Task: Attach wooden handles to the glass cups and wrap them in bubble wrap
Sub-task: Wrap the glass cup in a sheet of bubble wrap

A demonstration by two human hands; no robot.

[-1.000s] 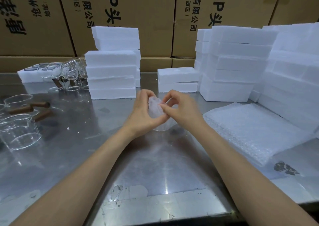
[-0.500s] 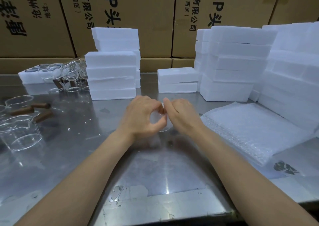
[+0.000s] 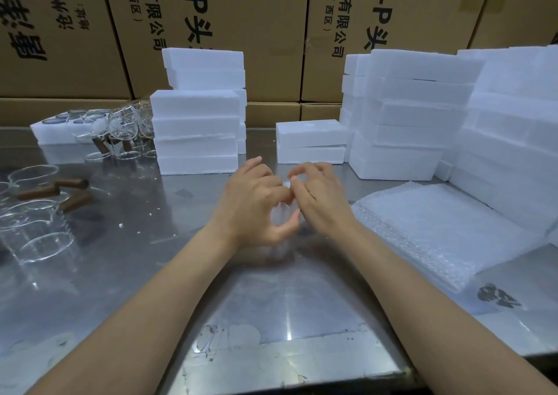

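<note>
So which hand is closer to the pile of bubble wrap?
The right hand. It sits just left of the bubble wrap pile, close to its near edge but not touching. The left hand is farther away, on the other side of the right hand.

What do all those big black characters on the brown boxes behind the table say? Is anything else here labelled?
"科技有限公司" with "(西区)" beside it: running sideways on the middle cardboard box.
"O-P头": large, sideways, on the box to its right; the middle box shows "-P头".
Leftmost box: large and small characters, turned and cut off, not reliably readable.
Foam blocks, bubble wrap sheets, glass cups: no text visible.
</note>
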